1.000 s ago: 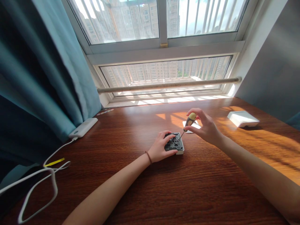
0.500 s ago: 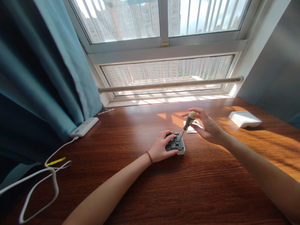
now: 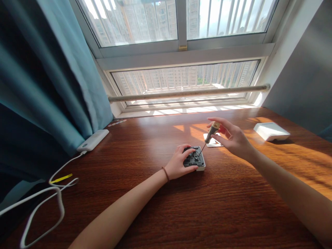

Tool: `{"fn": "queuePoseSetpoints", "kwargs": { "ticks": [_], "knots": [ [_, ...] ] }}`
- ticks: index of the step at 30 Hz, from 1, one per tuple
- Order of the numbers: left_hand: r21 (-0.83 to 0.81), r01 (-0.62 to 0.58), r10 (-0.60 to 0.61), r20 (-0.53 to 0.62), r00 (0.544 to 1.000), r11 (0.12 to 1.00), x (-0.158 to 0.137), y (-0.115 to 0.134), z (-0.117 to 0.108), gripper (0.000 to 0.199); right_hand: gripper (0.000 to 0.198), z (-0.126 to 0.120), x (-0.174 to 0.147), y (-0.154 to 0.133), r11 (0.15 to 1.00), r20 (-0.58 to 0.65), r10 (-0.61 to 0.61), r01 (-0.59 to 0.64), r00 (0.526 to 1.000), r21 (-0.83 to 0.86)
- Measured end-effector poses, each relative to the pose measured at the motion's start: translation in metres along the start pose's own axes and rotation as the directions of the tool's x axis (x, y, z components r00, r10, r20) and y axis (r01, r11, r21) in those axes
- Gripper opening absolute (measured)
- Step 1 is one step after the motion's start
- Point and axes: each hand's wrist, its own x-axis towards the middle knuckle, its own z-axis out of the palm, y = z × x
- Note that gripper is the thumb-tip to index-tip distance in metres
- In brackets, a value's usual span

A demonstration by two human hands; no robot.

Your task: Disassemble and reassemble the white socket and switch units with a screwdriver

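Observation:
A small square box with a white shell and a dark inner face, which looks like a wall switch (image 3: 199,162), lies on the wooden table. My left hand (image 3: 179,162) grips it from the left, fingers over its far side and thumb along its near edge. A screwdriver (image 3: 212,132) with a grey and yellow handle is pinched in my right hand (image 3: 233,138). Its thin shaft slants down to the left, and the tip meets the dark face near the middle. Behind the screwdriver lies a flat white plate (image 3: 215,143), partly hidden by my right hand.
A white box (image 3: 271,131) sits at the right of the table (image 3: 166,214). On the left are a white power strip (image 3: 93,140), its looping white cable (image 3: 61,204) and a yellow strip (image 3: 61,178). A blue curtain (image 3: 77,86) hangs beside the window.
My right hand has shifted slightly to the right, and the screwdriver's handle leans further right. The tip stays at the dark face. My left hand keeps its hold.

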Motion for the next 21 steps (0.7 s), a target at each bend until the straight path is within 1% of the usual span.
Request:
{"fn": "queuePoseSetpoints", "kwargs": {
  "ticks": [2, 4, 6, 8, 10, 12, 13, 14, 15, 16, 17, 19, 20, 21],
  "knots": [
    [-0.003, 0.001, -0.001, -0.003, 1.000, 1.000, 0.0000, 0.0005, -0.0004, 0.060, 0.039, -0.0004, 0.0007, 0.0002, 1.000, -0.022, 0.006, -0.006, 1.000, -0.012],
    [-0.005, -0.001, 0.001, -0.003, 1.000, 1.000, 0.0001, 0.0012, -0.0010, 0.059, 0.029, 0.0007, 0.0000, 0.0007, 0.995, -0.114, 0.031, -0.041, 0.993, -0.087],
    [-0.004, -0.001, 0.001, 0.000, 1.000, 1.000, 0.0003, 0.0019, -0.0014, 0.058, 0.026, 0.0016, -0.0008, 0.0024, 0.988, -0.193, 0.072, -0.096, 0.979, -0.118],
    [-0.003, 0.000, 0.000, 0.001, 1.000, 1.000, 0.0004, 0.0021, -0.0015, 0.058, 0.037, 0.0015, -0.0005, 0.0050, 0.992, -0.213, 0.112, -0.121, 0.970, -0.029],
    [-0.002, -0.003, 0.003, 0.003, 1.000, 1.000, 0.0005, 0.0016, -0.0014, 0.058, 0.046, 0.0006, 0.0010, 0.0076, 0.984, -0.181, 0.134, -0.110, 0.974, 0.140],
    [-0.001, -0.006, 0.006, 0.004, 1.000, 1.000, 0.0005, 0.0010, -0.0012, 0.059, 0.041, 0.0000, 0.0026, 0.0090, 0.957, -0.121, 0.133, -0.096, 0.984, 0.273],
    [-0.001, -0.006, 0.006, 0.005, 1.000, 1.000, 0.0005, 0.0008, -0.0012, 0.059, 0.036, 0.0001, 0.0030, 0.0090, 0.949, -0.095, 0.130, -0.096, 0.987, 0.300],
    [0.000, -0.006, 0.006, 0.005, 1.000, 1.000, 0.0005, 0.0008, -0.0013, 0.059, 0.032, 0.0005, 0.0032, 0.0087, 0.951, -0.086, 0.125, -0.095, 0.988, 0.293],
    [0.000, -0.004, 0.004, 0.004, 1.000, 1.000, 0.0006, 0.0008, -0.0014, 0.059, 0.031, 0.0010, 0.0030, 0.0083, 0.964, -0.104, 0.119, -0.090, 0.987, 0.250],
    [0.001, -0.003, 0.003, 0.005, 1.000, 1.000, 0.0007, 0.0009, -0.0016, 0.059, 0.032, 0.0015, 0.0025, 0.0078, 0.981, -0.146, 0.110, -0.084, 0.983, 0.172],
    [0.001, -0.002, 0.002, 0.006, 1.000, 1.000, 0.0008, 0.0011, -0.0017, 0.059, 0.033, 0.0019, 0.0019, 0.0074, 0.994, -0.203, 0.093, -0.080, 0.975, 0.071],
    [0.002, -0.001, 0.001, 0.009, 1.000, 1.000, 0.0009, 0.0013, -0.0018, 0.058, 0.035, 0.0018, 0.0008, 0.0068, 0.989, -0.305, 0.050, -0.089, 0.951, -0.114],
    [0.002, -0.001, 0.001, 0.009, 1.000, 1.000, 0.0009, 0.0013, -0.0017, 0.058, 0.034, 0.0012, 0.0006, 0.0066, 0.983, -0.323, 0.037, -0.093, 0.946, -0.159],
    [0.002, -0.003, 0.003, 0.010, 1.000, 1.000, 0.0008, 0.0013, -0.0016, 0.058, 0.033, 0.0004, 0.0006, 0.0064, 0.983, -0.316, 0.035, -0.090, 0.948, -0.161]
  ]
}}
